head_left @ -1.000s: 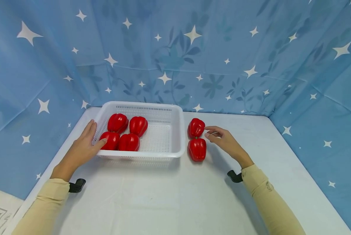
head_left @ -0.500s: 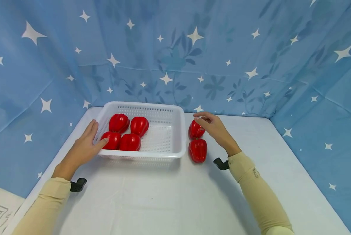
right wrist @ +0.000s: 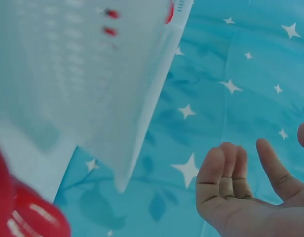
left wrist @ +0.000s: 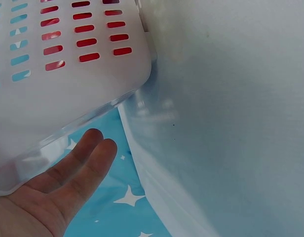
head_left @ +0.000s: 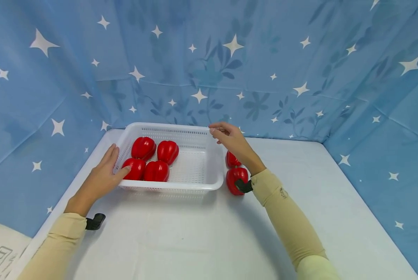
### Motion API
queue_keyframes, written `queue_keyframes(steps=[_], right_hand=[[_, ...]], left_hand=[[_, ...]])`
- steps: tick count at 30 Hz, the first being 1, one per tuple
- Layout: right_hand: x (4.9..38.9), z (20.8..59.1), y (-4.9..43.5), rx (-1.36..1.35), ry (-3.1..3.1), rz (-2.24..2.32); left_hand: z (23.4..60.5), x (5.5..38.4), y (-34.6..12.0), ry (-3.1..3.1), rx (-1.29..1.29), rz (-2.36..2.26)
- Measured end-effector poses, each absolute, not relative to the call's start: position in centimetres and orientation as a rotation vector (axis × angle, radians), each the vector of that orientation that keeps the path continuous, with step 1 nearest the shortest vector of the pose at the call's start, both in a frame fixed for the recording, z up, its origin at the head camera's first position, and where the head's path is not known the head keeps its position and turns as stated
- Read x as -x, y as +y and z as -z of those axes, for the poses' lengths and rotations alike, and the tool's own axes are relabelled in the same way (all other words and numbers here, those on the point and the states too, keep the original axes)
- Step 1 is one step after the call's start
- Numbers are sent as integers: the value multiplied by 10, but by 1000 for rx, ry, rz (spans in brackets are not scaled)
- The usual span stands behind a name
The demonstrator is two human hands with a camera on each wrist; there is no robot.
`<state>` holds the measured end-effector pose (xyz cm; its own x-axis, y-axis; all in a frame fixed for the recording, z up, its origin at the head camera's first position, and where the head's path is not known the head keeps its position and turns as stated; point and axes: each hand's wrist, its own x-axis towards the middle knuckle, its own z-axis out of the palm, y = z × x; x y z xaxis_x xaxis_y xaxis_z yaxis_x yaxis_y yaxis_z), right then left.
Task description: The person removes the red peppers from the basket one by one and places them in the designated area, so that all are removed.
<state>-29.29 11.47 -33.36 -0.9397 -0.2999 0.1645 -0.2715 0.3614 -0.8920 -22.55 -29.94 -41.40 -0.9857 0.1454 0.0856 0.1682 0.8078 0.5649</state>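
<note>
A white perforated plastic basket (head_left: 174, 186) holds several glossy red bell peppers (head_left: 167, 151) at its left side. My left hand (head_left: 102, 175) lies along the basket's left rim, its thumb over the inside and its fingers straight outside the wall, as the left wrist view also shows. At the basket's back right corner, my right hand (head_left: 235, 144) hovers with loosely bent fingers and nothing in them. To the right of the basket stand two more red bell peppers; the rear pepper (head_left: 232, 160) is partly hidden by my right hand, the front pepper (head_left: 234, 179) by the wrist camera.
The basket stands near the back left of a table (head_left: 181, 233) with a white cover. A blue curtain (head_left: 209, 62) with white stars hangs behind and along both sides. At the lower left lies pale printed material (head_left: 0, 252).
My right hand has moved left and back, from beside the two loose peppers, across the rear one, to the basket's right corner. My left hand, the basket and the peppers have stayed in place.
</note>
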Motion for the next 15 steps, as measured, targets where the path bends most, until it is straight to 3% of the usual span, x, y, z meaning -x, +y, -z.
queue_keyframes(steps=[15], right_hand=[[307, 315, 68, 635, 2459, 1696]], left_hand=[[412, 224, -300, -2960, 259, 919]])
